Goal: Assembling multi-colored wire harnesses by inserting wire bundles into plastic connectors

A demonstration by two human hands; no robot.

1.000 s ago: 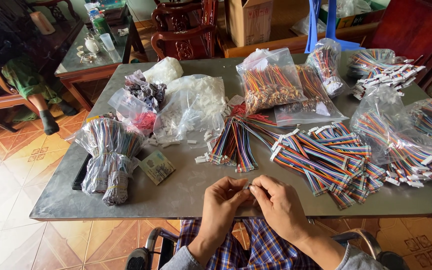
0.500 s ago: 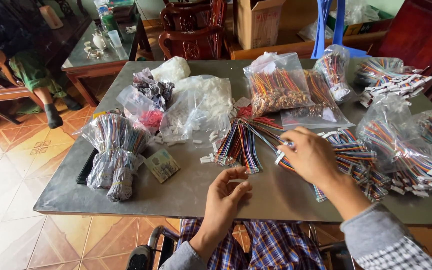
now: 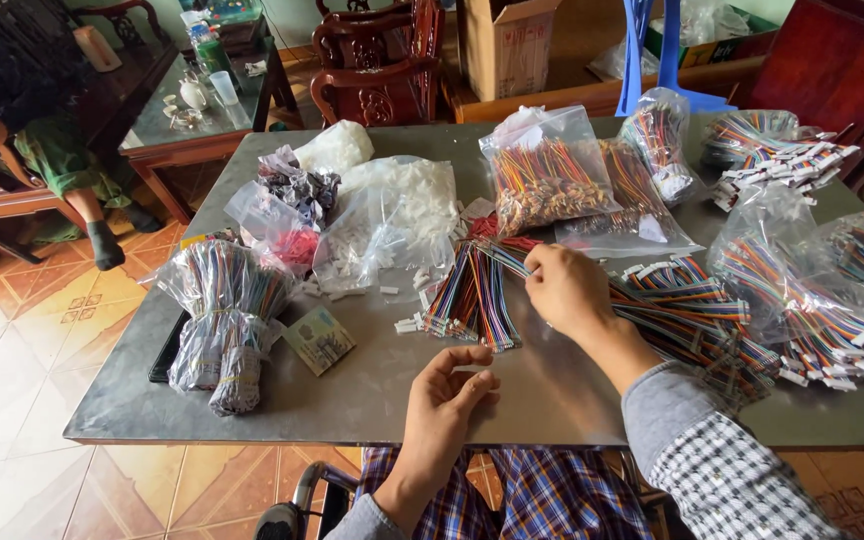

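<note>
Hands at work over a grey table (image 3: 372, 390), seen from the head camera: the right hand (image 3: 567, 290) reaches forward, fingers pinched together on the multicoloured ribbon cables (image 3: 477, 295) fanned out at the table's middle, white plugs at their near ends. The left hand (image 3: 447, 400) rests near the front edge, fingers loosely curled and apart, holding nothing that can be made out. Clear bags of more coloured cables (image 3: 547, 180) lie beyond and to the right; bagged wire bundles (image 3: 222, 310) sit at the left, just beside a small printed packet (image 3: 319, 338).
</note>
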